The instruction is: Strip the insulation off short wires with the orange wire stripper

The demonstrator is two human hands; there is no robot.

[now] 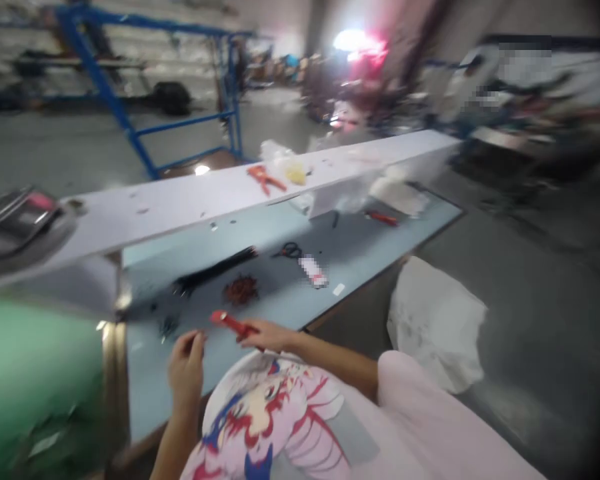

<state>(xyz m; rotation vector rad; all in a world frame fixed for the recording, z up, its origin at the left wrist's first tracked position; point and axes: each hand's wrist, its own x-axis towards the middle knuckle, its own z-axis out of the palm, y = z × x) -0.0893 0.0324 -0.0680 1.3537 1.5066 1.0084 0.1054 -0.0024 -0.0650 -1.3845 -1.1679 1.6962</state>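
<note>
My right hand [267,335] is closed round the handles of a red hand tool [229,322], whose head points left over the pale blue worktable [280,293]. My left hand [186,370] hovers just left of it with fingers pinched together; what they hold is too small and blurred to name. Beyond the hands lie a bundle of thin black strips [213,270] and a small heap of reddish-brown bits [241,290].
A white shelf board [190,200] runs above the table, carrying an orange tool [265,179] and plastic bags. Black scissors [287,251] and a red tool [381,217] lie on the table. A white sack [437,323] stands on the floor at right. A green object [30,373] fills the left.
</note>
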